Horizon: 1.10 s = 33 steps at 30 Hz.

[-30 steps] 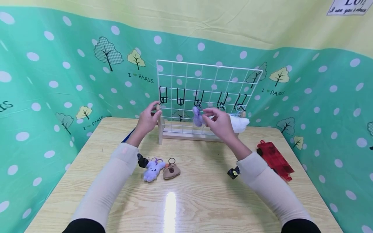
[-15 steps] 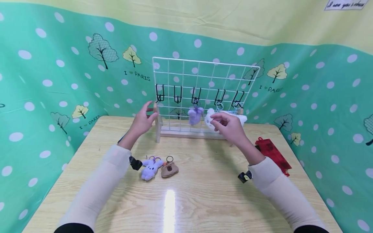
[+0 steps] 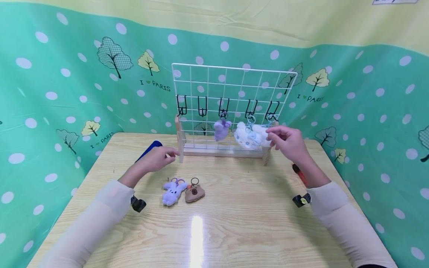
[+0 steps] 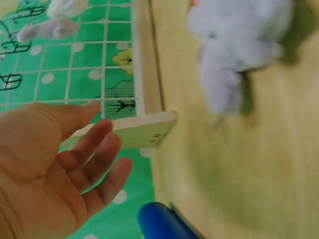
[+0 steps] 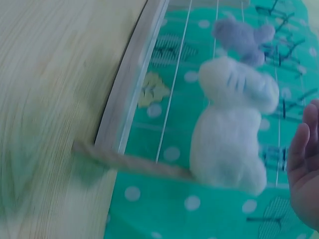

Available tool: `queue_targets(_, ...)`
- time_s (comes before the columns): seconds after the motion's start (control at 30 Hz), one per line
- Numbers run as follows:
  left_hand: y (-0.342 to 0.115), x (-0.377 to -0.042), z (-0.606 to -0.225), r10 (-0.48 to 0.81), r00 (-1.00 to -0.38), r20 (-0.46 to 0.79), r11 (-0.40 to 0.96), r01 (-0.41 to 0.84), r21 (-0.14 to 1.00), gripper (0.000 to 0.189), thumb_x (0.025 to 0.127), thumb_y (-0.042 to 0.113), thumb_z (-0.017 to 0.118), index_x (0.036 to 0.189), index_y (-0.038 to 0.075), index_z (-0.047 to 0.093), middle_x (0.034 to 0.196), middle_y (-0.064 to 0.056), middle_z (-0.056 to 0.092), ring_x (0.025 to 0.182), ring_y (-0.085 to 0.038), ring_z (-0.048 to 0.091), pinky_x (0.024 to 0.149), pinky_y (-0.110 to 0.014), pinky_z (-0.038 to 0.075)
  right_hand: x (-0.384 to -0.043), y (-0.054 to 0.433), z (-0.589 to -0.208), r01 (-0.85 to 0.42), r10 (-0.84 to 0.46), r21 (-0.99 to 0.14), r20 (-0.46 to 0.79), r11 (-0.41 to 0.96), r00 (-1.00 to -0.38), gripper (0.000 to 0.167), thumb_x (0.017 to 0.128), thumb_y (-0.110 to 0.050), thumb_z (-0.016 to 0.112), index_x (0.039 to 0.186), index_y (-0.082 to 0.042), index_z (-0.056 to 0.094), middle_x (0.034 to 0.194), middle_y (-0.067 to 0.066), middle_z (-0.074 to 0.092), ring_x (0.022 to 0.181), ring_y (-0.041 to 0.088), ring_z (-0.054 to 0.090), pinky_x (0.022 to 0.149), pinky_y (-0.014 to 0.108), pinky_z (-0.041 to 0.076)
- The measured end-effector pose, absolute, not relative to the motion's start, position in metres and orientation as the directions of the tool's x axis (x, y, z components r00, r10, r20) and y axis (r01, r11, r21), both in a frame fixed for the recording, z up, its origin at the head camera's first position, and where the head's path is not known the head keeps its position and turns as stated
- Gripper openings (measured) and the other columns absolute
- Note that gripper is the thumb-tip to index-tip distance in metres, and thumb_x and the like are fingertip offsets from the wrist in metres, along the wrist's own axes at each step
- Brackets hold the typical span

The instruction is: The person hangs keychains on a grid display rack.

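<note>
A white wire grid rack [image 3: 231, 69] on wooden feet carries a row of black hooks [image 3: 202, 108]. From the middle hook hangs a purple plush keychain [image 3: 221, 131]. White plush keychains [image 3: 246, 137] hang from the two hooks on the right. Beside the rightmost one is my right hand [image 3: 289, 141]; in the right wrist view this hand [image 5: 305, 174] is apart from the plush [image 5: 227, 144], holding nothing. My left hand [image 3: 155, 159] hovers near the rack's left foot [image 3: 181, 149], its fingers loosely bent and holding nothing.
A lilac bunny plush keychain [image 3: 172, 193] and a brown animal-head keychain [image 3: 194, 193] lie on the table [image 3: 234, 216] in front. Behind the left hand lies a dark blue object [image 3: 149, 149]. A red item [image 3: 299, 174] is mostly covered by the right forearm.
My right hand has moved right, from the purple plush past the white ones. My left hand has dropped from the rack's left upright toward the table. The purple plush has turned on its hook.
</note>
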<state>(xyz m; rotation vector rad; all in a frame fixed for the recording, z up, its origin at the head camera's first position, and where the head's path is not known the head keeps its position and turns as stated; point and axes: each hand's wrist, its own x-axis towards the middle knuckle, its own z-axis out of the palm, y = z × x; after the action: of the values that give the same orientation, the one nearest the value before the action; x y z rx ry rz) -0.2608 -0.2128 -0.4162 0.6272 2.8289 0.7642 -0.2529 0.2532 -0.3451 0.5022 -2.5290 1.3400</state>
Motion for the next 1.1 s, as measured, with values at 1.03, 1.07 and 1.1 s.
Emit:
queue_targets(1.03,-0.198,-0.241,-0.454,0.655,-0.716,-0.242,0.729,0.516,0.45,0.028,0.091,0.009,0.074,0.118,0.015,0.076,0.101,0.0,0.07,0.092,-0.011,0.062,0.084,-0.03,0.058,-0.299,0.311,-0.37,-0.167,-0.108,-0.683,0.128,0.711,-0.986,0.051,0.106,-0.019,0.055,0.155,-0.027,0.043,0.15,0.017,0.051,0.112,0.038,0.061,0.075,0.035,0.065)
queue_targets(1.07,-0.197,-0.242,-0.455,0.66,-0.715,-0.233,0.726,0.525,0.444,0.028,0.09,0.009,0.074,0.118,0.015,0.076,0.099,0.001,0.07,0.091,-0.01,0.062,0.084,-0.03,0.057,-0.301,0.31,-0.371,-0.172,-0.117,-0.675,0.127,0.718,-0.985,0.053,0.106,-0.018,0.055,0.156,-0.029,0.041,0.152,0.017,0.05,0.113,0.038,0.06,0.075,0.036,0.065)
queue_targets(1.1,-0.197,-0.243,-0.457,0.665,-0.713,-0.222,0.722,0.536,0.438,0.028,0.09,0.009,0.074,0.117,0.016,0.077,0.099,0.001,0.07,0.09,-0.01,0.062,0.083,-0.029,0.057,-0.302,0.311,-0.371,-0.176,-0.122,-0.67,0.126,0.721,-0.984,0.055,0.106,-0.017,0.056,0.157,-0.03,0.04,0.153,0.017,0.048,0.114,0.038,0.06,0.075,0.036,0.065)
